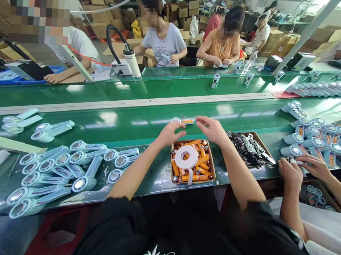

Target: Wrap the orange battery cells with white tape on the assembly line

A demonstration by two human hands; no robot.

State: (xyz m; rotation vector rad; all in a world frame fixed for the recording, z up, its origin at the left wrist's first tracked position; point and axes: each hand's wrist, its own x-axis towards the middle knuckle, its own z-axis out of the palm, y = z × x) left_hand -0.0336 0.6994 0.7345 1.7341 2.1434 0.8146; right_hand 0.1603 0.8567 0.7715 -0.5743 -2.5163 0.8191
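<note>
Head view is showing both bare hands hovering near the fan unit point(188, 121), which is lying on the green conveyor belt point(116, 120) with its orange battery exposed. The left hand point(171, 134) is keeping its grip open, fingers loosely curved and holding nothing visible; the right hand point(212, 129) is also spreading open, visibly empty, to the unit's right. Nearer, a cardboard box point(213, 173) of orange batteries point(204, 160) is sitting on the worktop point(153, 168), a white tape roll point(178, 157) resting on them. Black parts point(248, 149) are filling another box to the right, while fan housings point(40, 178) are lying at left. At far right, a co-worker's hands point(291, 171) are holding a small white part.
</note>
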